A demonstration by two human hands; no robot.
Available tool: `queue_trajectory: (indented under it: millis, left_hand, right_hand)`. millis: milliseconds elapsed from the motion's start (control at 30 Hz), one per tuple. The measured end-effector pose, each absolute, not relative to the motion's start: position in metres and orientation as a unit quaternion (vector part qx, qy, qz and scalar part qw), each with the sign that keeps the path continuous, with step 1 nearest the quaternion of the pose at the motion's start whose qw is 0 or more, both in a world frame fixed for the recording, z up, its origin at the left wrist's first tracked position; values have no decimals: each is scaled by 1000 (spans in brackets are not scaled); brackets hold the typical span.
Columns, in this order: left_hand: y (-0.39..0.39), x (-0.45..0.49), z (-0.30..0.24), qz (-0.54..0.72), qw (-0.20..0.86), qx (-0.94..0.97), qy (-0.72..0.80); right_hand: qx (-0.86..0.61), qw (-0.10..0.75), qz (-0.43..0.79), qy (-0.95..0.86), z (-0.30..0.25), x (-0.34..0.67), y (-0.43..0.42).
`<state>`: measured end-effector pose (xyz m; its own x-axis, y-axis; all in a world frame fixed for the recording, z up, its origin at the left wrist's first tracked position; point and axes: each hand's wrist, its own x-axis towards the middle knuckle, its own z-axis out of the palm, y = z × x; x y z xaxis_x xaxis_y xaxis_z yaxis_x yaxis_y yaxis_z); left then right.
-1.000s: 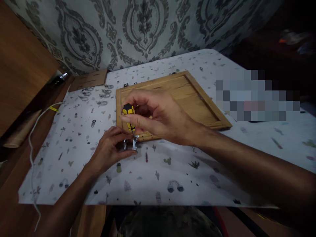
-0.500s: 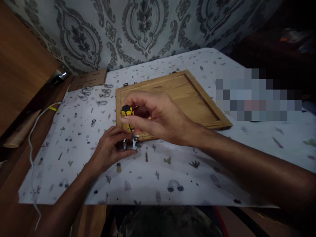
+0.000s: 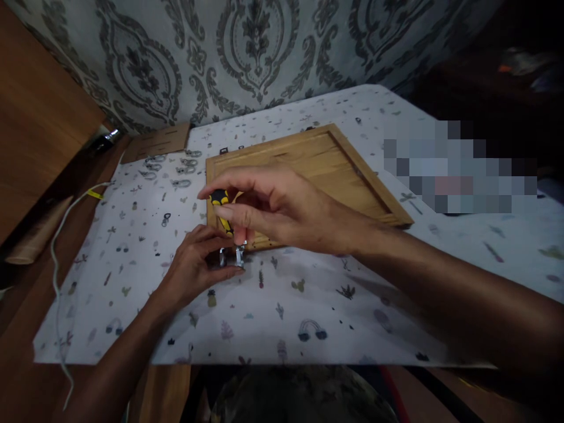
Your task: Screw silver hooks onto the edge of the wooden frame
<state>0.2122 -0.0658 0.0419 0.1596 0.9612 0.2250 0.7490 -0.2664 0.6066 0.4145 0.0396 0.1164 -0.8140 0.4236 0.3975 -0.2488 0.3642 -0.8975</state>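
Nearest: white printed tablecloth (image 3: 259, 317), spread below both hands. Left hand (image 3: 191, 258) low over it, thumb and fingers pinched about a small shiny metal piece (image 3: 240, 257), at the near-left edge of a wooden panel (image 3: 352, 176). Right hand (image 3: 282, 205) just above and to the right, narrow, thumb and fingers on the black-and-yellow handle of a screwdriver (image 3: 225, 225), tilted; index finger reaches past the handle's top. Tip hidden by fingers. Panel lies flat, under and beyond the right hand. Past the left hand, slightly leftward, a small dark piece (image 3: 165, 220). Farther that way, loose metal parts (image 3: 180, 183) in a cluster, then cardboard (image 3: 158, 144). Patterned wall (image 3: 259, 47) beyond both hands.
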Motion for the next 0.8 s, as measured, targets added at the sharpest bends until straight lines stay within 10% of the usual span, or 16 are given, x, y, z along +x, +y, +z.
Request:
queue_trajectory:
  millis: [800]
  left_hand:
    - [-67,210,39,300,194,732,580]
  right_hand:
    - [-60,339,527,-777,108,409,41]
